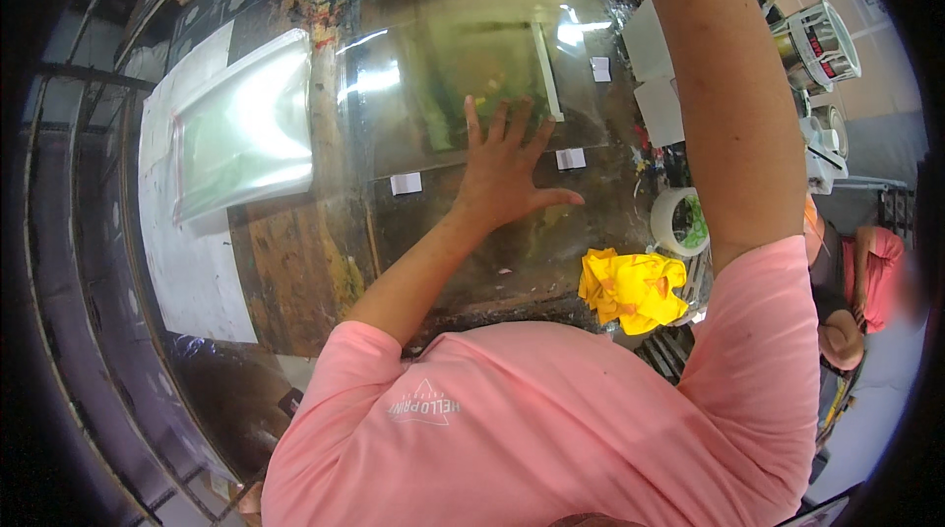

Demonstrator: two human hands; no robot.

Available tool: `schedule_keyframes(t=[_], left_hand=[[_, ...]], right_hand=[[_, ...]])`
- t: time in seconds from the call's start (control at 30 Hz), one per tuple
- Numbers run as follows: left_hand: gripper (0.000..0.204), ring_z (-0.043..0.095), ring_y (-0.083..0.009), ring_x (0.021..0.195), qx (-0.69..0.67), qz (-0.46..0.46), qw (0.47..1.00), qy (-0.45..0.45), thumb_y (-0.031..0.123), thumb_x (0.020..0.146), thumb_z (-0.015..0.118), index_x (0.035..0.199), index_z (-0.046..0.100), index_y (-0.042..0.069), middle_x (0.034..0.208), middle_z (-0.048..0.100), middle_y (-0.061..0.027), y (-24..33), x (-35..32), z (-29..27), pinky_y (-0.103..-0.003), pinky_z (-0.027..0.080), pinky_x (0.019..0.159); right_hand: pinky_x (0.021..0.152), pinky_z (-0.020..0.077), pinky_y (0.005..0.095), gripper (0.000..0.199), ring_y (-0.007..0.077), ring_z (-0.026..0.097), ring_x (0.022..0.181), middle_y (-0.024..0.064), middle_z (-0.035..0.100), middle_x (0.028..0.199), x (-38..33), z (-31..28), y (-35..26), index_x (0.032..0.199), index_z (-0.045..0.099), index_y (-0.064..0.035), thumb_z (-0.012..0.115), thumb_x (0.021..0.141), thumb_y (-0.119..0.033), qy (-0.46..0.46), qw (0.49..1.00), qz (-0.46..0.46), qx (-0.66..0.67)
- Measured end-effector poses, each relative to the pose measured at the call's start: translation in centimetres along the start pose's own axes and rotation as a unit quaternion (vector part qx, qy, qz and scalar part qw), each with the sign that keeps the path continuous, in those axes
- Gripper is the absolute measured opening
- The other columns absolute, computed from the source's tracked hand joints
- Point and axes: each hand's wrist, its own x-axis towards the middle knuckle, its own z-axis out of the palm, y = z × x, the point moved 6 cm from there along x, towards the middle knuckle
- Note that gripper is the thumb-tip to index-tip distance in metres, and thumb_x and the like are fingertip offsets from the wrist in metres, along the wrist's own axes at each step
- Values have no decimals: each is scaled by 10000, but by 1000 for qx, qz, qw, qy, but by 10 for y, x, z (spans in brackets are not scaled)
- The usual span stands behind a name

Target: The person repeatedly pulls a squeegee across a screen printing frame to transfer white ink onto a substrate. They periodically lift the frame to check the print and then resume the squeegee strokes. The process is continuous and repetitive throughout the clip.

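My left hand lies palm down with its fingers spread on a clear, shiny sheet on the dark, stained worktable. Under or on that sheet shows a yellowish-green tinted area, with a narrow white strip just beyond my fingertips. Small folded white tabs sit around the sheet: one tab left of my wrist, another by my thumb, a third farther right. My right arm reaches far forward past the upper edge, so the right hand is out of the picture.
A stack of clear plastic sheets rests on white paper at the left. Near my right side are a crumpled yellow cloth and a roll of tape. Cans stand at the far right; another person is beyond.
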Motion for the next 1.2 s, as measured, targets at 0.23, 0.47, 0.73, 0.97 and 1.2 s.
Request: schedule_keyframes(t=[0.23, 0.47, 0.73, 0.97, 1.2], left_hand=[[1144, 409, -459, 1515, -6, 9, 999, 39, 939, 766, 586, 1565, 552, 121, 1643, 450, -217, 2, -4, 4, -717, 4, 1278], [893, 649, -337, 1242, -194, -138, 943, 231, 557, 772, 912, 1444, 628, 42, 1375, 663, -193, -51, -13, -71, -499, 492, 1084], [1097, 725, -263, 1093, -396, -259, 840, 267, 392, 717, 1009, 1513, 469, -137, 1213, 735, -204, -113, -84, -174, -373, 588, 943], [1015, 609, -319, 1164, -52, -332, 931, 142, 595, 564, 1002, 1383, 695, 78, 1150, 663, -114, -106, -135, -85, -455, 457, 1013], [1174, 538, -281, 1127, -42, -311, 938, 145, 717, 500, 949, 1464, 654, 117, 1104, 585, -74, -122, -145, -55, -488, 311, 1055]], right_hand=[[908, 558, 515, 640, 432, 737, 952, 285, 760, 936, -11, -5, -3, 870, 783, 35, 520, 966, -540, 3, 1000, 0, 11], [819, 561, 521, 647, 428, 743, 867, 276, 743, 838, -28, -10, -15, 1031, 734, 66, 569, 978, -558, 31, 999, -6, 36], [802, 489, 491, 486, 362, 688, 904, 166, 728, 942, -156, 18, -60, 1022, 783, -87, 620, 1007, -545, -87, 995, -27, 32], [754, 534, 520, 471, 368, 694, 897, 167, 704, 939, -264, 84, -68, 1003, 769, -111, 636, 1001, -563, -351, 914, 33, 202], [784, 577, 442, 394, 308, 677, 973, 86, 695, 1083, -294, 117, -74, 1137, 745, -111, 768, 915, -435, -269, 952, 11, 143]])
